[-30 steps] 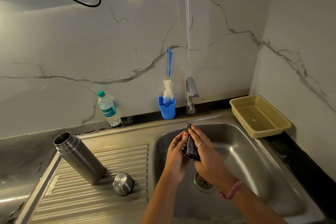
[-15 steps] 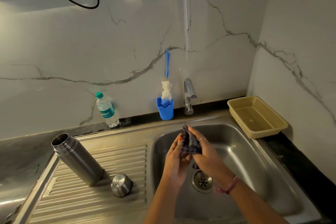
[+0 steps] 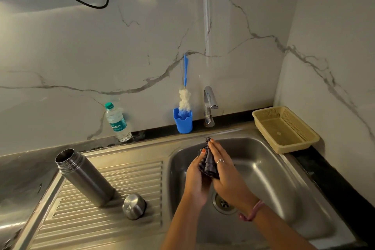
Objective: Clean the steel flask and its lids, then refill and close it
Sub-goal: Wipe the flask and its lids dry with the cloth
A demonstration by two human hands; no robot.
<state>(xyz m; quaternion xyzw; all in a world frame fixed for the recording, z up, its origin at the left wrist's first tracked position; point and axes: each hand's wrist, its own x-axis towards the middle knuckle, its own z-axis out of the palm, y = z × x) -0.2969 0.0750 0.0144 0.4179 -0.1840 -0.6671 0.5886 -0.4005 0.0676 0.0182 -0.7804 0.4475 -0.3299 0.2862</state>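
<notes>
The steel flask (image 3: 85, 177) stands open and uncapped on the ribbed drainboard (image 3: 105, 217) at the left. Its steel lid (image 3: 134, 206) sits dome-up just right of the flask's base. Over the sink basin (image 3: 263, 174), my left hand (image 3: 195, 180) and my right hand (image 3: 227, 172) press a small dark cloth (image 3: 209, 163) between their palms. Whatever the cloth may wrap is hidden. Both hands are well right of the flask and lid.
A blue cup (image 3: 183, 121) with a bottle brush (image 3: 184, 97) stands at the wall beside the tap (image 3: 210, 105). A plastic water bottle (image 3: 117, 123) stands further left. A beige basket (image 3: 284, 128) sits right of the sink. The drain (image 3: 223, 203) lies below my hands.
My hands have kept rubbing the dark cloth between them, sliding slightly against each other over the basin. The flask and lid have not moved.
</notes>
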